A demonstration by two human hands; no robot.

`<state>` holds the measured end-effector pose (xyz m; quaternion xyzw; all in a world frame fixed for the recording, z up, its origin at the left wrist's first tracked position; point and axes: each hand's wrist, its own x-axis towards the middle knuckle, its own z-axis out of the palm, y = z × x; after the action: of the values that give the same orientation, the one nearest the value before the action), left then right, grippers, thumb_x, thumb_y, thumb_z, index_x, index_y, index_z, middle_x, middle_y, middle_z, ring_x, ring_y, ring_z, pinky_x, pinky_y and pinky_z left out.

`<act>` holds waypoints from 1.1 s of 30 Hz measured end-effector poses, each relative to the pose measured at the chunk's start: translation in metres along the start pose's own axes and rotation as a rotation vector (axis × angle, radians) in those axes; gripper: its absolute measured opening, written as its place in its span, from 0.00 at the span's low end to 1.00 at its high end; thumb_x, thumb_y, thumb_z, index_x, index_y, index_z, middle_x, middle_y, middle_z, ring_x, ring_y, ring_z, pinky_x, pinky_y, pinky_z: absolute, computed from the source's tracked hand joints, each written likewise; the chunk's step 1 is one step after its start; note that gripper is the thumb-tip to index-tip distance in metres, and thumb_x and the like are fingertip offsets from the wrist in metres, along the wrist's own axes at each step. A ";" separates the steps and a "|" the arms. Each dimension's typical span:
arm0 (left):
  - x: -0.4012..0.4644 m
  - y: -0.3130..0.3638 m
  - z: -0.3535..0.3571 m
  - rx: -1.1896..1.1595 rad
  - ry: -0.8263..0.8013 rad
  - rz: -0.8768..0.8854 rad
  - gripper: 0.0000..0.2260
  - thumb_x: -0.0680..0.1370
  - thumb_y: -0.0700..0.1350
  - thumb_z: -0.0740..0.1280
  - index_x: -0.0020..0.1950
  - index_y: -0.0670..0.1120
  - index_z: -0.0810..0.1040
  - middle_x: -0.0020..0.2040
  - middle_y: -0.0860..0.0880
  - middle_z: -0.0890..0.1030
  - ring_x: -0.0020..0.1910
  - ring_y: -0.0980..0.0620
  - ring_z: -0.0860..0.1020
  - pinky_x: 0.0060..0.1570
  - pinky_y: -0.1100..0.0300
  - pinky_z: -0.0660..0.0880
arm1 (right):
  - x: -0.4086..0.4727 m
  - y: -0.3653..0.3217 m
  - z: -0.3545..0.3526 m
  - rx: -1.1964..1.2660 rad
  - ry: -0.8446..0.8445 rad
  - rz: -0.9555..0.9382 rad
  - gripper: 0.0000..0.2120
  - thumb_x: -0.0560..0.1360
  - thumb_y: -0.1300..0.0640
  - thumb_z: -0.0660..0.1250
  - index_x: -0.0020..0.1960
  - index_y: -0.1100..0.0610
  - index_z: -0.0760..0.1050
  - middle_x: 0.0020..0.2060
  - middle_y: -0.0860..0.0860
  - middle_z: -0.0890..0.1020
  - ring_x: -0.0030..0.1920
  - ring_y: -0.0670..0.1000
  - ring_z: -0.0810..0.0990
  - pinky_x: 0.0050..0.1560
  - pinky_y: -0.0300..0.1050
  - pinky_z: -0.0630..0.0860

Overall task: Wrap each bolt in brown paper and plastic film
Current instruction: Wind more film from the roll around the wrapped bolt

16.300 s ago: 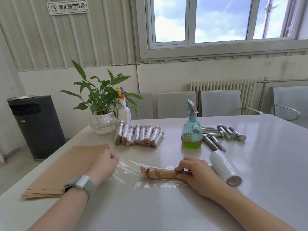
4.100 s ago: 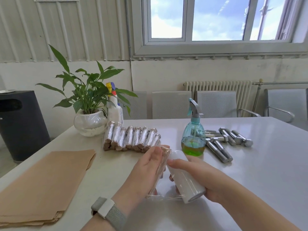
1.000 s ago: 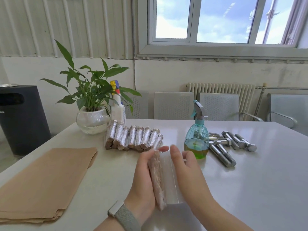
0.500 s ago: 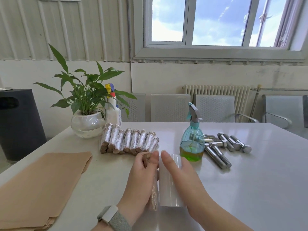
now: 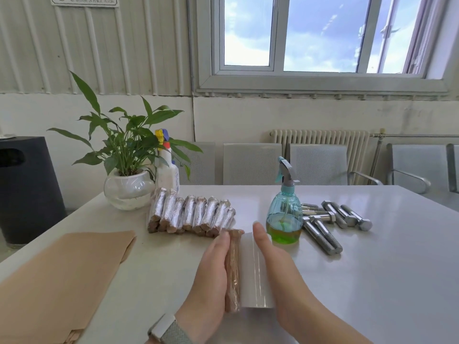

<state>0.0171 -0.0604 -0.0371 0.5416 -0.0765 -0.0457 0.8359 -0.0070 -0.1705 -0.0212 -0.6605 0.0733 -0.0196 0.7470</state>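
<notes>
A bolt wrapped in brown paper (image 5: 232,268) lies lengthwise between my hands, with film over it, right beside the white plastic film roll (image 5: 253,269). My left hand (image 5: 211,274) presses along the bolt's left side with straight fingers. My right hand (image 5: 280,274) presses flat against the roll's right side. A row of several finished film-wrapped bolts (image 5: 191,216) lies behind them. Several bare steel bolts (image 5: 330,223) lie at the right. A stack of brown paper sheets (image 5: 59,281) sits at the left.
A teal spray bottle (image 5: 284,214) with green liquid stands just beyond my right hand. A potted plant (image 5: 129,170) and a white spray bottle (image 5: 167,167) stand at the back left of the white table (image 5: 372,281). Grey chairs line the far side.
Over the last second my hands have stayed on the bolt and the film roll and have sunk a little. The bolt has turned straight, parallel to the roll.
</notes>
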 end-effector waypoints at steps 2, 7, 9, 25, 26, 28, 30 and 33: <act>0.000 -0.001 -0.001 0.164 -0.008 0.096 0.20 0.80 0.61 0.57 0.57 0.49 0.81 0.51 0.49 0.85 0.52 0.51 0.84 0.51 0.54 0.78 | -0.001 0.000 -0.003 0.044 -0.082 0.002 0.29 0.66 0.30 0.65 0.53 0.51 0.82 0.47 0.50 0.87 0.47 0.50 0.86 0.49 0.48 0.80; 0.002 -0.001 -0.007 0.335 0.087 0.235 0.23 0.71 0.67 0.59 0.51 0.51 0.78 0.45 0.53 0.84 0.45 0.58 0.82 0.39 0.69 0.74 | -0.003 0.008 0.001 -0.006 -0.079 -0.088 0.28 0.67 0.28 0.62 0.55 0.48 0.80 0.49 0.45 0.86 0.50 0.45 0.84 0.53 0.47 0.78; 0.005 0.001 -0.009 0.381 0.134 0.245 0.23 0.71 0.66 0.59 0.51 0.49 0.77 0.43 0.51 0.84 0.40 0.57 0.81 0.38 0.68 0.74 | -0.001 0.009 0.004 -0.085 0.011 -0.132 0.33 0.65 0.27 0.62 0.56 0.52 0.78 0.49 0.49 0.85 0.52 0.49 0.83 0.59 0.54 0.77; -0.003 0.008 -0.002 -0.297 -0.088 -0.124 0.23 0.81 0.58 0.57 0.58 0.42 0.82 0.54 0.39 0.84 0.52 0.43 0.84 0.40 0.54 0.81 | -0.006 0.010 0.008 -0.378 0.308 -0.333 0.27 0.66 0.24 0.53 0.43 0.47 0.70 0.34 0.39 0.78 0.35 0.38 0.76 0.37 0.44 0.70; -0.002 0.007 -0.001 -0.268 -0.075 -0.134 0.22 0.82 0.56 0.57 0.60 0.41 0.80 0.55 0.39 0.84 0.52 0.43 0.84 0.39 0.54 0.81 | -0.004 0.011 0.008 -0.334 0.302 -0.304 0.27 0.65 0.24 0.55 0.45 0.47 0.71 0.37 0.41 0.80 0.37 0.38 0.78 0.38 0.43 0.72; -0.001 0.006 -0.001 -0.214 -0.076 -0.144 0.21 0.83 0.55 0.57 0.61 0.41 0.80 0.54 0.40 0.84 0.51 0.44 0.84 0.39 0.55 0.81 | 0.000 0.012 0.007 -0.200 0.220 -0.225 0.29 0.64 0.26 0.60 0.50 0.48 0.76 0.43 0.44 0.83 0.42 0.40 0.82 0.46 0.46 0.78; 0.002 0.003 -0.003 -0.113 -0.060 -0.087 0.23 0.82 0.58 0.56 0.61 0.42 0.79 0.54 0.41 0.84 0.53 0.45 0.84 0.43 0.54 0.82 | 0.002 0.009 0.003 -0.104 0.070 -0.125 0.30 0.65 0.29 0.65 0.53 0.52 0.80 0.46 0.49 0.86 0.47 0.48 0.85 0.54 0.52 0.80; 0.003 -0.001 -0.003 0.130 0.004 0.076 0.23 0.77 0.63 0.59 0.58 0.46 0.78 0.51 0.45 0.85 0.53 0.47 0.83 0.53 0.50 0.79 | 0.001 0.005 -0.001 -0.044 -0.066 -0.094 0.28 0.67 0.33 0.69 0.55 0.54 0.81 0.47 0.51 0.86 0.49 0.51 0.86 0.56 0.54 0.80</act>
<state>0.0205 -0.0583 -0.0388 0.5914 -0.0982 -0.0080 0.8004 -0.0067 -0.1712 -0.0259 -0.6797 0.0179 -0.0312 0.7326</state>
